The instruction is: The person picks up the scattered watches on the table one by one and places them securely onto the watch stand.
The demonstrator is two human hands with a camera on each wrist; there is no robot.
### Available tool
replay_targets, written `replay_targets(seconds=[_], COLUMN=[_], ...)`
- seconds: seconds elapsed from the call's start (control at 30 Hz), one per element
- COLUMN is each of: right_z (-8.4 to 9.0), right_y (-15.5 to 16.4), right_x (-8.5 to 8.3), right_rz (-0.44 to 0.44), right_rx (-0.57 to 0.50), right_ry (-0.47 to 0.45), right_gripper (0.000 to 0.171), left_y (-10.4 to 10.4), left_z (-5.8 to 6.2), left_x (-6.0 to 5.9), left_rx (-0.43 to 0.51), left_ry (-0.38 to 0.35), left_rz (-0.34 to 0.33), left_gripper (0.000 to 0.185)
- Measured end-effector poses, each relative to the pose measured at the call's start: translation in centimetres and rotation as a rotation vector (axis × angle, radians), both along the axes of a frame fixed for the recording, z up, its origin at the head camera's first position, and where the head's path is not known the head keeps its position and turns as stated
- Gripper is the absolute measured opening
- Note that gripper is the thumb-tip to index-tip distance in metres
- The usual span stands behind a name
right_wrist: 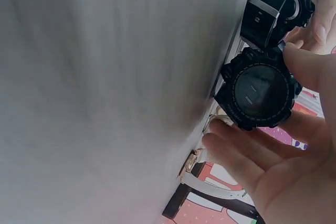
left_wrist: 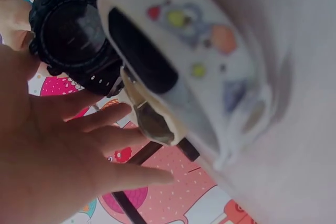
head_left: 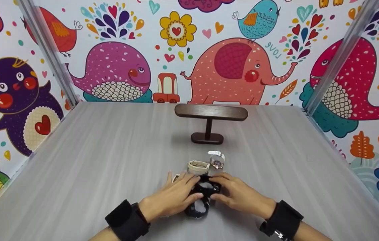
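Note:
Between the two hands a black chunky wristwatch (head_left: 206, 187) with a round dark face stands upright on its strap. My left hand (head_left: 174, 195) pinches its left side between thumb and forefinger, the other fingers fairly straight and spread. On the opposite side my right hand (head_left: 243, 194) grips the same watch; the right wrist view shows its thumb at the case edge and fingers behind. A second black watch (head_left: 196, 208) stands nearer, below the thumbs. Beside the left fingers is a white printed wristband watch (left_wrist: 184, 40), mostly hidden in the head view.
Just beyond the hands stand a beige-strapped watch (head_left: 198, 164) and a white-strapped watch (head_left: 216, 160). Farther back is a dark brown wooden T-shaped stand (head_left: 211, 113). The grey table (head_left: 115, 144) is bounded by cartoon-printed walls (head_left: 176, 67) and metal posts.

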State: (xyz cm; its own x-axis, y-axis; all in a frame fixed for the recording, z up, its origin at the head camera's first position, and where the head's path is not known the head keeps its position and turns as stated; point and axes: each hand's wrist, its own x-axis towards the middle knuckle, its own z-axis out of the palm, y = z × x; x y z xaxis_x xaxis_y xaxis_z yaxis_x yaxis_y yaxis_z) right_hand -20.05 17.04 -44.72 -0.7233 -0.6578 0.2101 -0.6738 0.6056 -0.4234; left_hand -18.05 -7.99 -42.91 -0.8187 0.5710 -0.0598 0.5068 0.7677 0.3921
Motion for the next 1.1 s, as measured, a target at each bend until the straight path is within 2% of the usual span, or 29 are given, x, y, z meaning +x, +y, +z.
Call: replay_targets(seconds=[0.3,0.47,0.77,0.93,1.1], right_z=[-0.4,-0.5,1.4,3.0,4.1], right_y=[0.2,0.3,0.7,0.9,0.9], right_x=[-0.2,-0.2,-0.8,-1.2,-1.3], right_rz=[0.016,0.027,0.014,0.033,0.044], right_rx=[-0.054,-0.105,-0.184,-0.232,-0.259], right_ry=[0.014,0.055,0.172,0.266,0.342], right_gripper=[0.049,0.044,0.047,0.05,0.051], left_y=[0.3,0.4,0.6,0.9,1.1], left_z=[0.0,0.0,0.6,1.6,3.6], left_x=[0.1,0.0,-0.4,-0.6,-1.3], left_rx=[-0.019,-0.019,0.01,0.052,0.107], left_ry=[0.004,0.023,0.062,0.079,0.101], left_rz=[-0.005,-0.012,-0.028,-0.026,-0.017], left_gripper=[0.067,0.066,0.065,0.065,0.07])
